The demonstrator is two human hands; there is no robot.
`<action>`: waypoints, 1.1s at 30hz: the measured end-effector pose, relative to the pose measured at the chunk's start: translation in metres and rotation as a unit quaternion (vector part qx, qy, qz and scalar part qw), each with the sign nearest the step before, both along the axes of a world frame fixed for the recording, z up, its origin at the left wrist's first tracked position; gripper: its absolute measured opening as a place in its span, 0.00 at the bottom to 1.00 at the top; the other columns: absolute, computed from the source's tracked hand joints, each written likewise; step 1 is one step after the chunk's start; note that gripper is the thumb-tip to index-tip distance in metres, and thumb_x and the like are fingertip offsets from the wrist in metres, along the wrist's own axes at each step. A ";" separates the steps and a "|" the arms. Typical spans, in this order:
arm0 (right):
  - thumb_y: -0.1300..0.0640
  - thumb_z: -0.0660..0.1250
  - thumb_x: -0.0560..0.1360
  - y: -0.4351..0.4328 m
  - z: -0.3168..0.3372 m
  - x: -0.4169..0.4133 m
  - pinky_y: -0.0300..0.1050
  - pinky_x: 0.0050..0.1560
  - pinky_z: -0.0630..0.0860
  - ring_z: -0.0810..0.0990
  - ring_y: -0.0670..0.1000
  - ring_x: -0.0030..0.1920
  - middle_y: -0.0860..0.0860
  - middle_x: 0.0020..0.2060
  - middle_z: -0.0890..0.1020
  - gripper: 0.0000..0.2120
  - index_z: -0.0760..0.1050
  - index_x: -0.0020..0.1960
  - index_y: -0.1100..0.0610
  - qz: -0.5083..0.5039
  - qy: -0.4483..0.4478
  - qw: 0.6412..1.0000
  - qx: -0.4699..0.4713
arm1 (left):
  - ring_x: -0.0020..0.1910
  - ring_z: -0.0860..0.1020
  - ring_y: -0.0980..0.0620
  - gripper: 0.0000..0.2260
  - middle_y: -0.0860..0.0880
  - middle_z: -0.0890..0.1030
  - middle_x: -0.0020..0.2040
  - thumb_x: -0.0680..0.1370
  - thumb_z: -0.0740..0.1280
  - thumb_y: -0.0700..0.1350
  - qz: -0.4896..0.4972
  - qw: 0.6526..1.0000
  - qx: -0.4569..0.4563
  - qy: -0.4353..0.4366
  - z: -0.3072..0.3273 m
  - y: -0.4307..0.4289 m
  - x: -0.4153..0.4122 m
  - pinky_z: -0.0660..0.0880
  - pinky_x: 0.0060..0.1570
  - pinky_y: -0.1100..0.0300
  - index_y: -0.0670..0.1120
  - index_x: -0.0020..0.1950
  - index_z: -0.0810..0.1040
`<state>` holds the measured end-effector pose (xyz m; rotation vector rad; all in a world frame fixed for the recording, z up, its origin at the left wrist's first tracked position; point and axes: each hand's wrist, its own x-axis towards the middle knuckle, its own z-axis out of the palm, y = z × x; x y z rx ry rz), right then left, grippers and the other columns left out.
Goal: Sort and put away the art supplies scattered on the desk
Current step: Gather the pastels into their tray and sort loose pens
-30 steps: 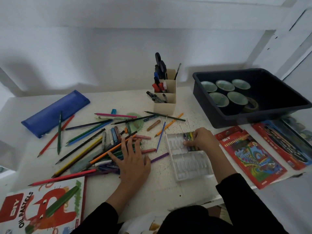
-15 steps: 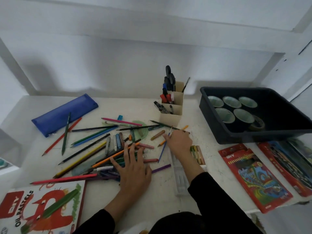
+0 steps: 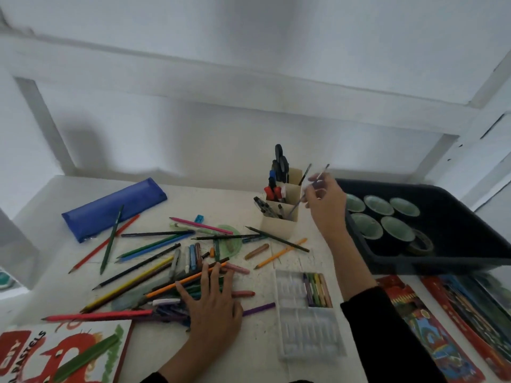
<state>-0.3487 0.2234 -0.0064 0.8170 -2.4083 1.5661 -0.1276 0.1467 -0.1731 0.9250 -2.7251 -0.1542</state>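
**Brush off the desk and over the holder**

At the far left the blue pencil case (image 3: 113,208) lies flat. The loose pencils (image 3: 154,244) fan out beside it across the desk (image 3: 260,355). Our left hand (image 3: 213,305) rests on the near end of that pile, as it did a second ago. Its fingers are straight and spread wide, pressing down and gripping nothing.

Further right stands the cream holder (image 3: 279,226), which has pens and scissors in it. The change is here. A second ago our right hand (image 3: 325,200) was at the pastel tray (image 3: 307,335), then it reached down beside the orange pencil (image 3: 280,253). Now it is raised next to the holder, its fingers pinching a thin paintbrush (image 3: 320,174). The brush is tilted, with its lower end at the holder's front compartment. We cannot tell whether it is inside yet.

We judge one brush nearly sorted, with most of the pile still to do. The black bin (image 3: 442,262) sits at the far right.
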 end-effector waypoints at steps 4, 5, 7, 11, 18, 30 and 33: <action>0.63 0.60 0.79 -0.015 0.035 -0.030 0.42 0.38 0.80 0.81 0.53 0.36 0.55 0.39 0.79 0.02 0.70 0.49 0.58 0.015 0.084 0.996 -0.031 | 0.63 0.75 0.40 0.22 0.42 0.79 0.59 0.63 0.64 0.52 -0.014 1.000 -0.018 -0.012 0.022 -0.007 -0.007 0.37 0.64 0.30 0.47 0.53 0.83; 0.61 0.58 0.80 -0.021 0.041 -0.034 0.42 0.38 0.80 0.81 0.54 0.36 0.56 0.39 0.79 0.04 0.71 0.49 0.60 0.016 0.090 0.996 -0.020 | 0.61 0.76 0.39 0.21 0.42 0.80 0.58 0.63 0.64 0.52 -0.015 1.000 -0.022 -0.012 0.028 -0.011 -0.011 0.39 0.64 0.31 0.47 0.52 0.83; 0.59 0.55 0.81 -0.033 0.044 -0.045 0.45 0.40 0.80 0.80 0.55 0.36 0.57 0.38 0.78 0.09 0.72 0.48 0.62 0.026 0.091 0.995 0.009 | 0.60 0.77 0.39 0.20 0.42 0.80 0.57 0.66 0.61 0.52 -0.016 0.999 -0.026 -0.013 0.039 -0.024 -0.019 0.44 0.63 0.30 0.46 0.53 0.82; 0.61 0.56 0.81 -0.051 0.036 -0.067 0.58 0.43 0.78 0.80 0.59 0.37 0.61 0.37 0.79 0.12 0.74 0.46 0.67 0.034 0.103 0.991 0.082 | 0.72 0.64 0.42 0.19 0.46 0.72 0.68 0.73 0.65 0.51 0.011 1.000 0.011 -0.026 0.069 -0.044 -0.033 0.43 0.61 0.22 0.50 0.63 0.75; 0.62 0.60 0.79 -0.053 0.032 -0.080 0.51 0.49 0.79 0.80 0.55 0.43 0.57 0.46 0.79 0.08 0.75 0.54 0.64 0.031 0.122 0.983 0.131 | 0.77 0.47 0.48 0.19 0.51 0.57 0.76 0.79 0.52 0.53 0.041 0.999 0.016 0.027 0.083 -0.067 -0.031 0.39 0.65 0.27 0.55 0.70 0.64; 0.61 0.60 0.78 -0.046 -0.037 0.013 0.46 0.48 0.75 0.79 0.54 0.47 0.56 0.49 0.81 0.09 0.77 0.53 0.62 0.214 0.205 0.919 0.259 | 0.72 0.60 0.47 0.14 0.51 0.69 0.67 0.77 0.62 0.49 0.073 0.994 0.075 0.029 0.053 -0.067 0.009 0.50 0.66 0.27 0.54 0.63 0.73; 0.63 0.58 0.78 -0.049 -0.076 0.020 0.48 0.53 0.73 0.77 0.56 0.53 0.56 0.53 0.78 0.12 0.75 0.59 0.60 0.246 0.181 0.859 0.412 | 0.69 0.68 0.43 0.17 0.48 0.75 0.63 0.72 0.70 0.48 0.046 0.995 0.079 0.025 0.038 -0.057 0.021 0.53 0.62 0.24 0.51 0.60 0.77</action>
